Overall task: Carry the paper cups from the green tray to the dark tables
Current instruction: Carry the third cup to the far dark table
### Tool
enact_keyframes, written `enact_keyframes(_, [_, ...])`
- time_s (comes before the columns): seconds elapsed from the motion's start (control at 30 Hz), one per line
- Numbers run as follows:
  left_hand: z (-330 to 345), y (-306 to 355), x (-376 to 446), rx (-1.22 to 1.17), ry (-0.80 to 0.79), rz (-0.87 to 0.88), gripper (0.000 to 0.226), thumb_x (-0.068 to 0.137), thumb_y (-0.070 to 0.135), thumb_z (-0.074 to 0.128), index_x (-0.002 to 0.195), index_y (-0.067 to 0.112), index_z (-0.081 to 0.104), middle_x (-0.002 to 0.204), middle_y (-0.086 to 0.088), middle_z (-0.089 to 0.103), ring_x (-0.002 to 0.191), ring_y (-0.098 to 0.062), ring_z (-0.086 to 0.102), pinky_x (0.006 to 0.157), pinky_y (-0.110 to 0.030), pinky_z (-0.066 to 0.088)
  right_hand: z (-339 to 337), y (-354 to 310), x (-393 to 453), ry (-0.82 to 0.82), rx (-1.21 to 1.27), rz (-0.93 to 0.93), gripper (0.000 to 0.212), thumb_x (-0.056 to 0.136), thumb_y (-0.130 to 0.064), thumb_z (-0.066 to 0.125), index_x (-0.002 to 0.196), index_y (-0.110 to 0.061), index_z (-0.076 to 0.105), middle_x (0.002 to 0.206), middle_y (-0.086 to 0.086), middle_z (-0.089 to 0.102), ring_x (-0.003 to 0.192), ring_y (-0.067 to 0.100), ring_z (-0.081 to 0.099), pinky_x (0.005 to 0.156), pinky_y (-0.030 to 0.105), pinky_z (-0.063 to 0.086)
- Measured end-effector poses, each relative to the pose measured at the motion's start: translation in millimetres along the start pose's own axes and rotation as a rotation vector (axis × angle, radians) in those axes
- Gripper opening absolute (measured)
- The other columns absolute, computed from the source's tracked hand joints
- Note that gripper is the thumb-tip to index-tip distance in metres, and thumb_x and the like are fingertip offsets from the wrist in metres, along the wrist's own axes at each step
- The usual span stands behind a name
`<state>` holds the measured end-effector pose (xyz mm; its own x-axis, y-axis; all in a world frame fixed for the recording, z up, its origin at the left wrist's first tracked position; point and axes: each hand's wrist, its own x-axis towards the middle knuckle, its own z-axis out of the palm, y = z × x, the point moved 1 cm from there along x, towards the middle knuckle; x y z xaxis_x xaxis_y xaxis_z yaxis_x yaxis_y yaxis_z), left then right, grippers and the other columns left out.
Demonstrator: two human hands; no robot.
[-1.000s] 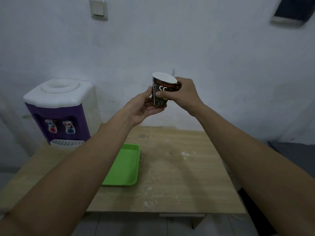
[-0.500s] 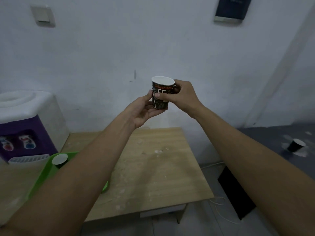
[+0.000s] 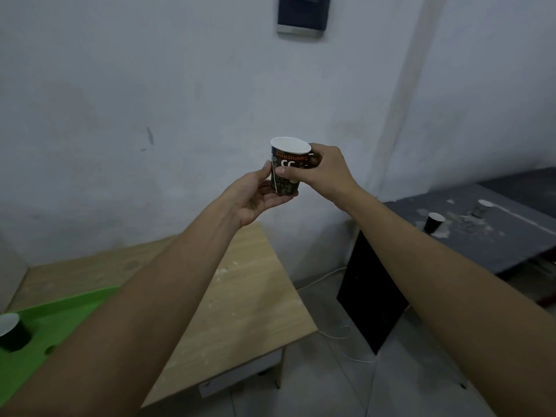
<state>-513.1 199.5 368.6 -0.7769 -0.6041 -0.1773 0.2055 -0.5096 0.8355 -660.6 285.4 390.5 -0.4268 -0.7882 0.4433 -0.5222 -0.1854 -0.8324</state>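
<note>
A dark printed paper cup [image 3: 286,167] is held upright in mid-air before a pale wall, gripped between both hands. The left hand [image 3: 255,196] is cupped under its base and side, fingers curled against it; the right hand [image 3: 322,170] is closed around its upper wall, thumb laid across the print. The white inside is seen just below the rim, but whether anything is in it cannot be told.

At the lower left edge of the view, a green tray [image 3: 63,320] is seen on a light wooden tabletop [image 3: 249,299], near its left side. A second paper cup [image 3: 10,331] is standing upright in the tray; only a white interior is visible.

To the right, across a gap of tiled floor, a dark tabletop [image 3: 493,236] is marked with pale smears. A dark cup [image 3: 433,223] is standing upright near its front left corner, and what looks like another cup [image 3: 481,207] is seen farther back, too blurred for its contents to be judged.
</note>
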Motion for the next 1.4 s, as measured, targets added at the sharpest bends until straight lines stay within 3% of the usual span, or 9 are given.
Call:
enact_keyframes(0.27, [63.0, -39.6, 33.6, 0.041, -0.091, -0.101, 0.041, 0.105, 0.034, 0.05, 0.112, -0.006, 0.059, 0.115, -0.028, 0.065, 0.092, -0.04, 0.073, 0.083, -0.042, 0.061, -73.7, 32.2, -22.2, 0.116, -0.044, 0.051, 0.065, 0.06, -0.043, 0.095, 0.115, -0.013, 0.076, 0.104, 0.001, 0.08, 0.102, 0.016, 0.076, 0.093, 0.047, 0.061])
enact_keyframes(0.5, [109.8, -69.3, 66.1, 0.084, -0.202, -0.176, 0.038, 0.106, 0.033, 0.048, 0.11, -0.003, 0.061, 0.116, -0.028, 0.065, 0.111, -0.04, 0.068, 0.082, -0.041, 0.062, -128.8, 52.5, -42.2, 0.234, -0.082, 0.119, 0.059, 0.065, -0.029, 0.096, 0.116, -0.008, 0.075, 0.104, 0.003, 0.08, 0.101, 0.016, 0.076, 0.093, 0.044, 0.061])
enact_keyframes(0.77, [158.6, -90.9, 105.5, 0.124, -0.321, -0.243, 0.04, 0.106, 0.033, 0.049, 0.116, -0.004, 0.059, 0.112, -0.027, 0.066, 0.098, -0.037, 0.07, 0.082, -0.042, 0.06, -180.4, 68.2, -47.6, 0.364, -0.193, 0.153, 0.066, 0.06, -0.039, 0.096, 0.115, -0.009, 0.076, 0.103, 0.002, 0.08, 0.1, 0.016, 0.076, 0.091, 0.046, 0.062])
enact_keyframes(0.93, [182.0, -100.6, 131.5, 0.14, -0.392, -0.267, 0.038, 0.105, 0.034, 0.049, 0.108, -0.002, 0.061, 0.108, -0.026, 0.066, 0.097, -0.036, 0.07, 0.082, -0.043, 0.06, -204.9, 75.3, -46.4, 0.413, -0.242, 0.183, 0.06, 0.064, -0.032, 0.096, 0.115, -0.008, 0.076, 0.103, 0.003, 0.081, 0.1, 0.017, 0.076, 0.091, 0.046, 0.062])
enact_keyframes(1.07, [198.2, -108.8, 150.3, 0.158, -0.447, -0.303, 0.038, 0.105, 0.034, 0.049, 0.113, -0.002, 0.06, 0.116, -0.027, 0.065, 0.101, -0.036, 0.069, 0.08, -0.041, 0.062, -220.0, 82.1, -48.1, 0.482, -0.286, 0.209, 0.055, 0.067, -0.025, 0.096, 0.114, -0.005, 0.076, 0.102, 0.005, 0.08, 0.1, 0.02, 0.076, 0.09, 0.045, 0.062])
enact_keyframes(1.27, [229.0, -131.3, 162.2, 0.195, -0.528, -0.353, 0.043, 0.106, 0.033, 0.048, 0.128, -0.003, 0.057, 0.107, -0.025, 0.067, 0.091, -0.033, 0.071, 0.073, -0.039, 0.063, -246.5, 92.2, -65.7, 0.561, -0.331, 0.261, 0.06, 0.065, -0.03, 0.096, 0.117, -0.008, 0.076, 0.105, 0.004, 0.08, 0.102, 0.019, 0.076, 0.093, 0.044, 0.061])
enact_keyframes(1.4, [256.4, -150.5, 171.1, 0.212, -0.599, -0.389, 0.04, 0.106, 0.034, 0.047, 0.12, -0.002, 0.06, 0.107, -0.025, 0.067, 0.092, -0.033, 0.071, 0.069, -0.038, 0.065, -271.1, 96.8, -81.5, 0.618, -0.365, 0.286, 0.063, 0.065, -0.03, 0.095, 0.12, -0.006, 0.074, 0.109, 0.006, 0.079, 0.105, 0.019, 0.075, 0.095, 0.045, 0.06])
